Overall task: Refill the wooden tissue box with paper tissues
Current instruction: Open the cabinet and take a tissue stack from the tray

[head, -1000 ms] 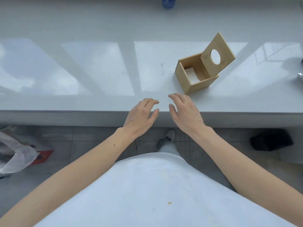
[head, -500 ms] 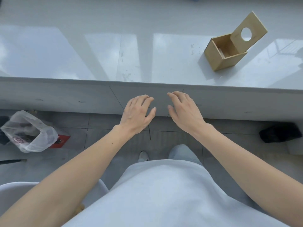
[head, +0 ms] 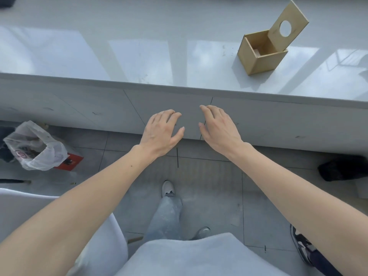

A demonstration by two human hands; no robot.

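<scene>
The wooden tissue box [head: 262, 58] stands on the glossy white counter [head: 139, 56] at the upper right, its top uncovered. Its square lid [head: 287, 24], with a round hole, leans upright against the box's back. The inside is mostly hidden from here. My left hand [head: 161, 132] and my right hand [head: 219, 128] hover side by side, palms down, in front of the counter's front face, below its edge and well short of the box. Both hold nothing and their fingers are apart. No paper tissues are in view.
On the tiled floor at the left lies a clear plastic bag [head: 33, 148] on a red item [head: 69, 161]. A white chair [head: 59, 214] is at the lower left, a black object [head: 342, 168] at the right, another person's shoe [head: 302, 246] at the lower right.
I have backed away from the counter. My hands, earlier over its front edge, are now below it, and the box sits farther off at the upper right. More floor shows.
</scene>
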